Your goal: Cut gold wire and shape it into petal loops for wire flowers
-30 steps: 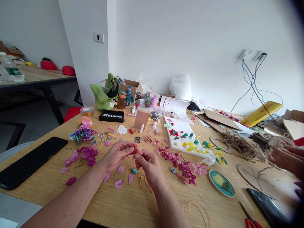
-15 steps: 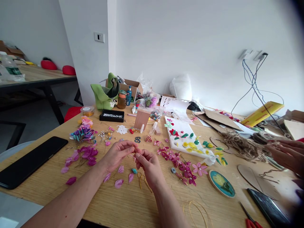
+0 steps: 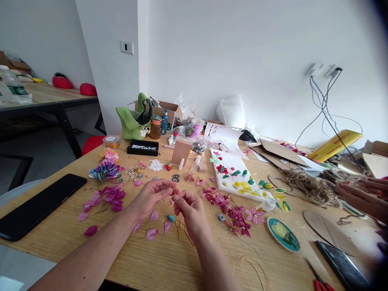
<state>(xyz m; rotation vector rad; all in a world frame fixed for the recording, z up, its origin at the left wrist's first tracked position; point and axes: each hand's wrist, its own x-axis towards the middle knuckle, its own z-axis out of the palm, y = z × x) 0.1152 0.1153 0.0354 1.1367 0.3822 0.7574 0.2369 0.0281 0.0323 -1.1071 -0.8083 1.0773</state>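
Note:
Both of my hands meet over the middle of the table, pinching a small loop of thin orange-gold wire (image 3: pixel 171 189). My left hand (image 3: pixel 155 196) holds it from the left with thumb and forefinger. From the right, the closed fingers of my right hand (image 3: pixel 188 206) grip its lower part. A bit of pale pink shows just under the fingertips; what it is I cannot make out. On the wood below lie loose pink petals (image 3: pixel 152 234), a turquoise bead (image 3: pixel 171 218) and small gold scissors (image 3: pixel 178 230).
Magenta wire flowers (image 3: pixel 226 205) lie right of my hands, before a white foam board (image 3: pixel 235 173). A black phone (image 3: pixel 42 206) is at far left. Red-handled scissors (image 3: pixel 318 279) lie front right. Another person's hands (image 3: pixel 363 198) are by brown yarn (image 3: pixel 309 186) at right.
My hands stay in nearly the same place, while the wire loop between my fingertips has shifted slightly. At right, the other person's hands have moved a little to the left.

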